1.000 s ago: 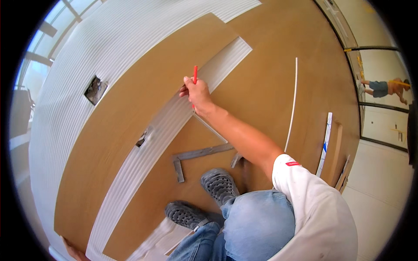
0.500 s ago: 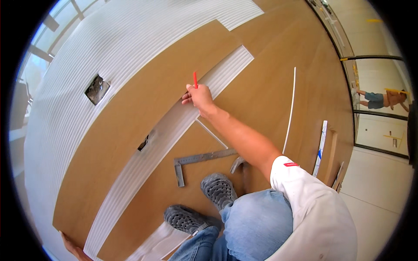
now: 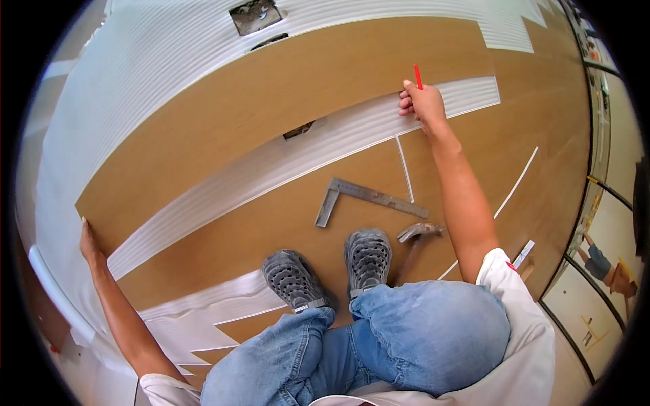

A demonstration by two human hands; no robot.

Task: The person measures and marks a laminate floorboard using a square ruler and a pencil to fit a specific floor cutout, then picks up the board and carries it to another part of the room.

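My left hand (image 3: 91, 241) grips the left end of a long tan plank (image 3: 284, 74), whose near edge arches over ribbed white underlay (image 3: 467, 95). My right hand (image 3: 428, 107) is by that edge toward the plank's right end, closed on a red pencil (image 3: 418, 75) that points upward. A dark cutout (image 3: 298, 131) shows in the underlay below the plank. Nearer me, a steel square (image 3: 372, 196) and a hammer (image 3: 420, 231) lie on tan flooring (image 3: 264, 216), beside my grey clogs (image 3: 365, 264).
More underlay (image 3: 149, 61) spreads beyond the plank, around a square hole (image 3: 254, 15). Thin white strips (image 3: 514, 189) lie at the right. At the far right, black-framed glass panels (image 3: 609, 135) show a shirtless person in shorts (image 3: 609, 271). A rolled white sheet (image 3: 61, 291) is at the left.
My view has swung round, so the plank runs more crosswise and my left arm shows fully. Both hands remain at the plank, the pencil still in my right.
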